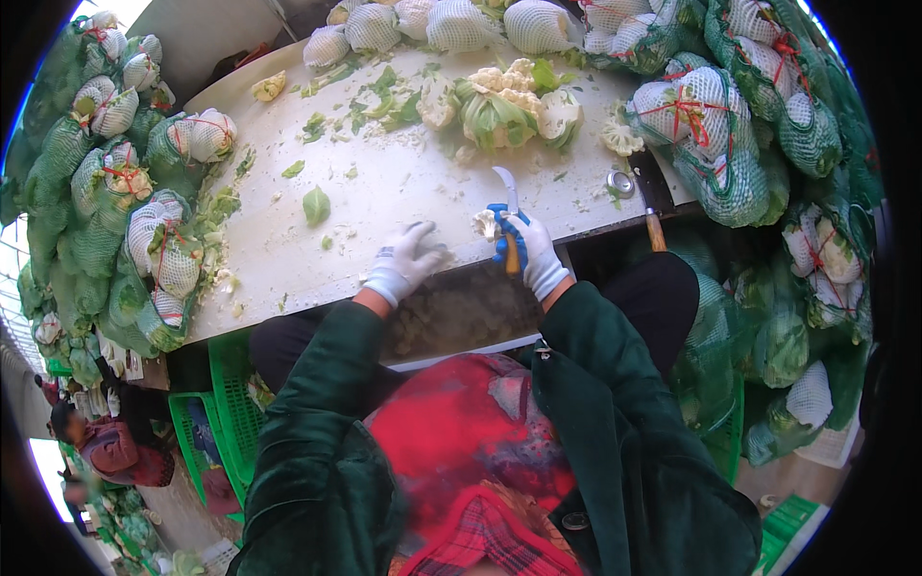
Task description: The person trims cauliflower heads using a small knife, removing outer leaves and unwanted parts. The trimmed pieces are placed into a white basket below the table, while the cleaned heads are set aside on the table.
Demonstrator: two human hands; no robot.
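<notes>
My right hand (536, 252), in a white glove with blue-coated fingers, grips a short knife with a curved blade (508, 186) and a wooden handle. The blade points away from me. A small cauliflower floret (486, 225) shows at the left of these fingers; whether they hold it I cannot tell. Over the near edge of the white tabletop (410, 191), my gloved left hand (405, 265) has its fingers apart and holds nothing. Farther back lie a leafy cauliflower head (497, 115) and a cut cauliflower piece (560, 115).
Green mesh sacks of foam-netted cauliflowers are piled at left (101, 209) and right (720, 144). Wrapped heads (461, 27) line the far edge. A wooden-handled knife (652, 216) lies by a round metal object (620, 183) at right. A person (115, 446) is at lower left, near green crates (234, 403).
</notes>
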